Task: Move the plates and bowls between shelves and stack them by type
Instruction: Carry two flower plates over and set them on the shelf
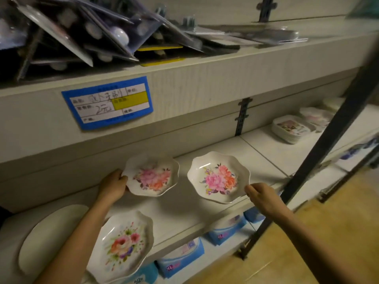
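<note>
Only the head view to go by. Shows, mid-frame over the middle shelf, the left plate gripped at its left rim by the left hand, thumb over the edge, and the right plate pinched at its lower-right rim by the right hand. Cannot tell whether either rests on the board or hangs just above it. Judged light, thin and stiff, probably melamine; glossy, so likely slippery; tougher than china, yet apt to chip if dropped. Best taken at the wavy rim, thumb above, fingers below, and kept level. Looks white and scalloped, with pink and orange roses at centre. Finds a third floral plate at lower left under the left forearm, beside a plain white oval dish, and stacked square plates at middle right.
</note>
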Tool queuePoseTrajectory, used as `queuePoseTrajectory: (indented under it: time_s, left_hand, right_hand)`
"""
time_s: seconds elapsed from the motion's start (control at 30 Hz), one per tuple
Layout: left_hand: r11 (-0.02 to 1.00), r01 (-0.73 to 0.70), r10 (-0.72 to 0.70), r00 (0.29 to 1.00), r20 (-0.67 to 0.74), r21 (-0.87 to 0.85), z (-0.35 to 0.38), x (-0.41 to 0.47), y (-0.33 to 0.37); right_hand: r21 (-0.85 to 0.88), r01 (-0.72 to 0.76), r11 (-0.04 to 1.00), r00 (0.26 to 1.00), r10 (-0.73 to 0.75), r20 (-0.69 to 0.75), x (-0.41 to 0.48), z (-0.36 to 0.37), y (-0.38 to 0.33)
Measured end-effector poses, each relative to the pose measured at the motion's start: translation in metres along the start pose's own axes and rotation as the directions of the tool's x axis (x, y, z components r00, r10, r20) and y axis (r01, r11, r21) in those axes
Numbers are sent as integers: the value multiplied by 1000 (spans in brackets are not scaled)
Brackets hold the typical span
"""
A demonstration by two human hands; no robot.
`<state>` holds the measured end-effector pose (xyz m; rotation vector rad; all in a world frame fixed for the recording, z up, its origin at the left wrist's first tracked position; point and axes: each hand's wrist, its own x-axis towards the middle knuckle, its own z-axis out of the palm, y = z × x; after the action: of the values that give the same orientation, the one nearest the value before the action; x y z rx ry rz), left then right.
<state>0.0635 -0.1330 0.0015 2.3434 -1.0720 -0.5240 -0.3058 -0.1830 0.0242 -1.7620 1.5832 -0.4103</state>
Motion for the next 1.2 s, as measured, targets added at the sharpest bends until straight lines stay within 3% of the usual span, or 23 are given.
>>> queuePoseTrajectory:
  time_s: [0.23, 0.6, 0.87, 1.2]
  left_hand:
    - [974, -126, 160, 971, 177, -190, 6, -58, 69]
    - [954, -230, 275, 926, 257, -191, 99, -174, 201]
    - [965, -188, 236, 925, 298, -182, 184, -232, 289]
    - [955, -218, 276, 902, 331, -201, 250, -245, 390]
  right_hand:
    - [-11, 0, 1000, 994, -1, -107, -30, -57, 55]
    - [24, -21, 999, 989, 24, -149, -70, -192, 199]
    - [80, -100, 992, 971, 114, -209, -74, -278, 295]
    - [236, -158, 959, 947, 215, -240, -45, -355, 358]
